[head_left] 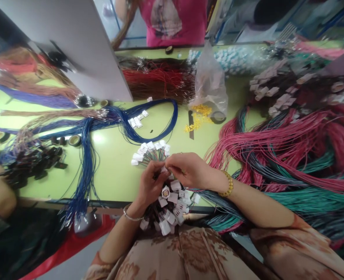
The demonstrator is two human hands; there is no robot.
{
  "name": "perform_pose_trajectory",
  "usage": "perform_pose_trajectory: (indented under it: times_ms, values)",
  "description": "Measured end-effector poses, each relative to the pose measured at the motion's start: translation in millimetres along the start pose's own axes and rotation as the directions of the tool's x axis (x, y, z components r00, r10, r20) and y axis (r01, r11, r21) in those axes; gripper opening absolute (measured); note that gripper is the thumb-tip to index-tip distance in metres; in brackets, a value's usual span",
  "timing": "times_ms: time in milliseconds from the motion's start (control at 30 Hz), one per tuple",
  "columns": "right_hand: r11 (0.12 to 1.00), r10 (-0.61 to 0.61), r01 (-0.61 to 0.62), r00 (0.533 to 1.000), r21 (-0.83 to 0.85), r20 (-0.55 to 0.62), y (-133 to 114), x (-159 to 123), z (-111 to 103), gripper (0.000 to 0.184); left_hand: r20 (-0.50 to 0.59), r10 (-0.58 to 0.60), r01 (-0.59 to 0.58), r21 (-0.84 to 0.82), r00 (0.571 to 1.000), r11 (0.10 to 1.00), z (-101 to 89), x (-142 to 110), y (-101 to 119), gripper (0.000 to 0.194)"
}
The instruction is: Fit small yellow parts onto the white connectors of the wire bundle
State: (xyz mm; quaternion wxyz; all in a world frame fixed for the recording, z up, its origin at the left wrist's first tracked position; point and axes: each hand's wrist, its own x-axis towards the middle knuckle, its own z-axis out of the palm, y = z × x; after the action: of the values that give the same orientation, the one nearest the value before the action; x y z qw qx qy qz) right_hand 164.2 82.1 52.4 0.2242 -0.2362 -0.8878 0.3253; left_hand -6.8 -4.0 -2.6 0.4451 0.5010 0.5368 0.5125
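Observation:
My left hand [153, 182] is closed, its thumb and fingers pinching a small white connector [163, 170] that is mostly covered by the fingertips. My right hand [188, 169] meets it there, thumb and index finger pressed together on something too small to make out. Just beyond my hands, a fan of white connectors with thin wires [150, 146] lies on the green table. Below them, close to my body, is a bunch of larger white connectors [172, 214] on dark wires, overhanging the table's front edge.
Blue wires [86, 163] lie left of my hands, with black connectors [33, 163] farther left. Pink wires [271, 136] and green wires [312, 202] are heaped at right. Yellow small parts [199, 116] spill beside a plastic bag [211, 81]. A grey panel [87, 46] stands at left; people sit nearby.

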Motion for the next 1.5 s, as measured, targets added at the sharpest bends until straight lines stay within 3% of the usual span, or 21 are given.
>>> perform_pose_trajectory:
  times_ms: [67,233,333,400,467,533,567,633,667,767,900,1000,1067,1133,1200,1300,1367,1400,1433,1467,1500]
  values:
    - [1.000,-0.013,0.013,1.000,-0.018,-0.002,-2.6,-2.8,1.7,0.013,-0.023,0.015,-0.015,0.010,1.000,1.000,-0.1,-0.4,0.5,0.021]
    - [0.997,-0.050,0.052,0.998,-0.052,0.047,-19.8,-13.9,11.7,0.053,-0.140,0.084,-0.075,0.072,0.987,0.995,2.9,-1.5,2.4,0.021]
    - [1.000,-0.023,0.024,0.999,-0.019,0.048,-26.5,-13.5,13.7,0.050,-0.157,0.122,-0.107,0.100,0.980,0.989,4.4,-2.0,4.1,0.022]
    - [0.997,0.075,-0.074,0.997,0.037,-0.023,-21.5,-8.5,9.9,0.042,-0.080,0.135,-0.126,0.106,0.988,0.986,3.7,-1.8,9.0,0.021]
    - [0.971,0.220,-0.204,0.967,0.127,-0.130,-8.5,-1.2,3.1,0.027,0.093,0.160,-0.173,0.155,0.983,0.973,1.1,-1.6,17.7,0.017]
    - [0.938,0.321,-0.288,0.932,0.195,-0.170,8.2,6.1,-2.6,0.017,0.321,0.211,-0.288,0.214,0.923,0.934,-2.6,-2.1,27.9,0.014]
    - [0.929,0.343,-0.314,0.928,0.197,-0.142,16.1,9.2,-3.8,0.016,0.435,0.238,-0.356,0.214,0.869,0.910,-4.4,-2.7,32.3,0.016]
    - [0.928,0.351,-0.347,0.937,0.134,-0.004,28.0,14.2,-1.6,0.020,0.563,0.283,-0.466,0.210,0.776,0.859,-6.5,-4.4,37.7,0.022]
    - [0.931,0.349,-0.355,0.934,0.088,0.079,31.2,16.3,1.5,0.027,0.588,0.305,-0.506,0.213,0.750,0.836,-6.6,-5.5,38.4,0.023]
    - [0.932,0.353,-0.363,0.898,-0.011,0.264,30.6,22.7,14.5,0.053,0.574,0.368,-0.590,0.261,0.731,0.764,-2.7,-7.9,34.4,0.023]
    - [0.901,0.432,-0.419,0.854,-0.110,0.290,18.2,34.8,30.5,0.070,0.602,0.417,-0.686,0.323,0.680,0.653,6.2,-9.4,26.0,0.023]
    - [0.874,0.482,-0.431,0.829,-0.224,0.284,8.7,44.5,41.9,0.065,0.662,0.438,-0.767,0.348,0.608,0.538,11.3,-12.1,23.7,0.025]
    - [0.854,0.517,-0.458,0.802,-0.245,0.300,3.6,48.4,50.4,0.057,0.708,0.469,-0.839,0.350,0.528,0.416,13.9,-15.0,25.3,0.024]
    - [0.840,0.542,-0.504,0.783,-0.200,0.305,0.1,48.2,58.7,0.049,0.754,0.475,-0.890,0.351,0.453,0.292,15.8,-18.8,29.8,0.021]
    - [0.837,0.540,-0.542,0.791,-0.081,0.286,-1.5,43.1,64.7,0.044,0.777,0.459,-0.902,0.358,0.430,0.240,16.0,-23.9,36.2,0.019]
    - [0.825,0.514,-0.546,0.832,0.146,0.210,-2.4,28.8,66.5,0.036,0.680,0.583,-0.896,0.312,0.444,0.317,8.4,-36.5,42.0,0.018]
    - [0.832,0.484,-0.500,0.866,0.240,0.127,-4.1,19.0,63.1,0.028,0.464,0.720,-0.857,0.274,0.516,0.437,-4.1,-46.8,39.4,0.026]
    - [0.847,0.455,-0.462,0.886,0.262,0.088,-5.6,15.0,60.7,0.026,0.337,0.739,-0.811,0.280,0.584,0.513,-12.6,-50.9,36.3,0.026]
    - [0.867,0.421,-0.419,0.905,0.268,0.053,-7.5,12.0,58.2,0.025,0.183,0.709,-0.724,0.316,0.681,0.613,-22.4,-53.3,32.4,0.024]
    - [0.890,0.383,-0.377,0.923,0.258,0.030,-9.7,9.8,55.8,0.026,0.055,0.598,-0.573,0.370,0.800,0.732,-33.0,-53.3,28.2,0.023]
    - [0.912,0.344,-0.338,0.939,0.232,0.017,-12.2,8.6,53.9,0.027,-0.026,0.459,-0.413,0.392,0.888,0.822,-43.8,-50.3,24.3,0.025]
